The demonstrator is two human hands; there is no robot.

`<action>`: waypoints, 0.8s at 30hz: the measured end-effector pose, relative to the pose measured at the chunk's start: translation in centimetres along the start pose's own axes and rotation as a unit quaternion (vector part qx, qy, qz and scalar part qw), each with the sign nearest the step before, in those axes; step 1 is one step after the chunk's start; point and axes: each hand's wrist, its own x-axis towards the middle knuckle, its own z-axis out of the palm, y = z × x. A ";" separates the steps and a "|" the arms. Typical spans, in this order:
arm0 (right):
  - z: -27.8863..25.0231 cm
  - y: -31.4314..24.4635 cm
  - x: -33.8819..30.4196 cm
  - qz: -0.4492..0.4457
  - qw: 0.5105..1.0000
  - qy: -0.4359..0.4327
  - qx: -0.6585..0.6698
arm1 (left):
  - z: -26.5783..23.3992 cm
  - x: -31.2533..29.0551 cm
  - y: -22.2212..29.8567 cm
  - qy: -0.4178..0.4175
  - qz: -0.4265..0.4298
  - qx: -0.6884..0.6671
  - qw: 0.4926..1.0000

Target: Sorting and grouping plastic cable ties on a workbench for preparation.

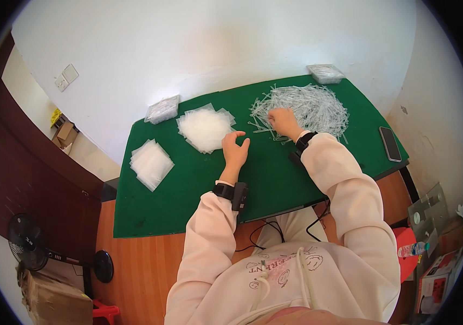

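Observation:
A green mat [188, 189] covers the table. My left hand [235, 150] rests on the mat with its fingers curled apart, just right of a loose heap of clear plastic bags [205, 128], and holds nothing that I can see. My right hand [282, 121] reaches into a big pile of thin clear plastic sticks [310, 105], fingers bent down onto them. Whether it grips any sticks is hidden by the hand itself. Both wrists wear black bands.
A second stack of clear bags [151, 163] lies at the mat's left. Two clear boxes, one [162, 109] at the back left and one [325, 73] at the back right, stand by the wall. A phone [390, 143] lies at the right edge. A fan [28, 242] stands on the floor at left.

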 end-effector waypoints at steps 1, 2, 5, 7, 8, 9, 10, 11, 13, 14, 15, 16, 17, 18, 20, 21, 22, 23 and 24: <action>-0.1 -0.1 0.2 0.016 0.998 0.003 0.058 | -0.1 0.0 0.0 -0.002 -0.005 0.001 1.000; -0.1 -0.2 0.4 0.032 0.993 0.006 0.115 | -0.2 0.0 -0.1 -0.003 -0.010 0.003 1.000; -0.2 -0.1 0.9 0.050 0.979 0.008 0.197 | -0.2 0.0 -0.1 -0.004 -0.017 0.000 1.000; -0.3 0.0 1.1 0.056 0.967 0.007 0.249 | -0.2 0.0 -0.1 -0.005 -0.023 -0.006 1.000; -0.2 0.4 1.3 0.056 0.967 0.008 0.248 | -0.2 0.0 -0.1 -0.005 -0.023 -0.007 1.000; -0.1 0.8 1.5 0.087 0.955 -0.030 0.282 | -0.1 0.0 -0.1 -0.006 -0.024 -0.007 1.000; 0.0 1.3 1.6 0.119 0.939 -0.067 0.316 | 0.0 0.1 0.0 -0.007 -0.025 -0.008 1.000; 0.1 1.8 1.6 0.149 0.920 -0.104 0.348 | 0.1 0.1 0.0 -0.008 -0.025 -0.008 1.000; 0.1 2.4 1.2 0.142 0.937 -0.082 0.309 | 0.1 0.2 0.0 -0.009 -0.026 -0.009 1.000; 0.2 2.4 1.0 0.134 0.951 -0.061 0.271 | 0.0 0.1 0.0 -0.010 -0.028 -0.009 1.000; 0.1 2.5 0.9 0.127 0.964 -0.040 0.232 | 0.0 0.1 -0.1 -0.010 -0.030 -0.009 0.999; 0.0 2.7 0.7 0.126 0.964 -0.040 0.232 | 0.0 0.1 -0.1 -0.010 -0.030 -0.009 0.999; -0.1 2.9 0.6 0.128 0.962 -0.044 0.237 | 0.0 0.1 -0.1 -0.009 -0.028 -0.012 1.000; -0.3 2.9 0.5 0.129 0.960 -0.049 0.242 | 0.0 0.1 -0.1 -0.007 -0.026 -0.014 1.000; -0.7 3.0 0.2 0.130 0.959 -0.054 0.247 | 0.0 0.0 -0.1 -0.005 -0.024 -0.016 1.000; -0.9 3.1 0.1 0.132 0.957 -0.057 0.251 | -0.1 0.0 -0.1 -0.005 -0.025 -0.016 1.000; -1.1 3.2 0.1 0.133 0.956 -0.060 0.255 | -0.1 0.0 -0.1 -0.004 -0.026 -0.016 1.000; -1.3 3.2 0.0 0.136 0.954 -0.063 0.259 | 0.0 0.0 -0.1 -0.004 -0.027 -0.016 1.000; -1.4 3.2 0.0 0.136 0.954 -0.062 0.259 | 0.0 0.0 -0.1 -0.005 -0.026 -0.016 1.000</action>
